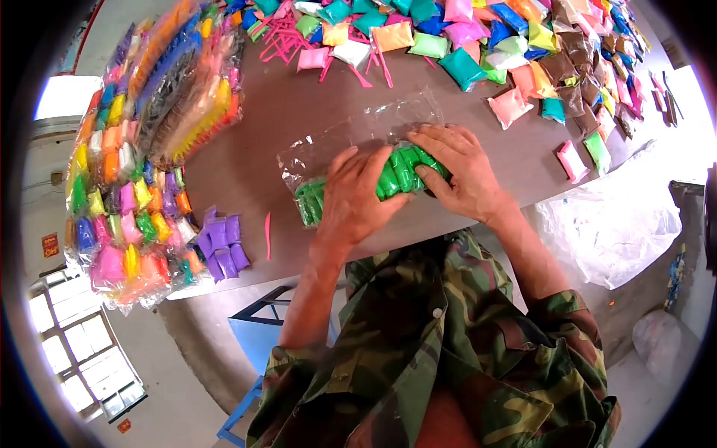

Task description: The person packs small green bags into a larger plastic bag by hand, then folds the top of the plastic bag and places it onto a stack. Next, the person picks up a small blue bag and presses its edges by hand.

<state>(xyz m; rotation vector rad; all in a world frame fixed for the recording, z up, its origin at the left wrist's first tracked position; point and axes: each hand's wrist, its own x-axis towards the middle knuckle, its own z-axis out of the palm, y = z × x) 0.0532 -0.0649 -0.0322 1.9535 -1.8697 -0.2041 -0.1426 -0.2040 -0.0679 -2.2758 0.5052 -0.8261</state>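
Note:
A clear plastic bag (366,127) holding a row of small green packets (402,170) lies on the table in front of me. My left hand (353,196) presses over the left part of the packets, its fingers bent around them. From the other side, my right hand (464,170) grips the right end, with the thumb on the near side and fingers over the top. The bag's loose, transparent part spreads flat beyond the packets. To the left of my left hand lie a pink plastic stick (268,235) and a cluster of purple packets (222,245).
Filled bags of mixed-colour packets (142,172) are piled along the table's left side. Loose coloured packets (463,67) and pink plastic tools (287,33) cover the far side. A white plastic bag (612,224) hangs at the right edge. A blue stool (254,336) stands below.

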